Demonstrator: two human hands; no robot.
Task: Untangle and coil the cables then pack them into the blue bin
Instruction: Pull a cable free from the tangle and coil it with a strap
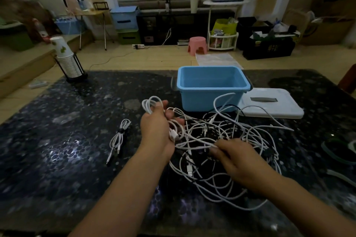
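A tangle of white and black cables (227,140) lies on the dark table in front of the blue bin (212,90), which stands open with nothing visible inside. My left hand (158,127) grips a partly wound white cable, its loops (151,105) sticking up above my fingers and a white plug by my palm. My right hand (237,158) pinches a white strand (196,145) that runs across to the left hand. One white cable (120,136), bundled and tied with a black strap, lies on the table to the left.
The bin's white lid (269,105) lies flat to the right of the bin, partly under cables. A stack of paper cups in a black holder (67,59) stands at the table's far left corner. A dark round object (341,150) sits at the right edge.
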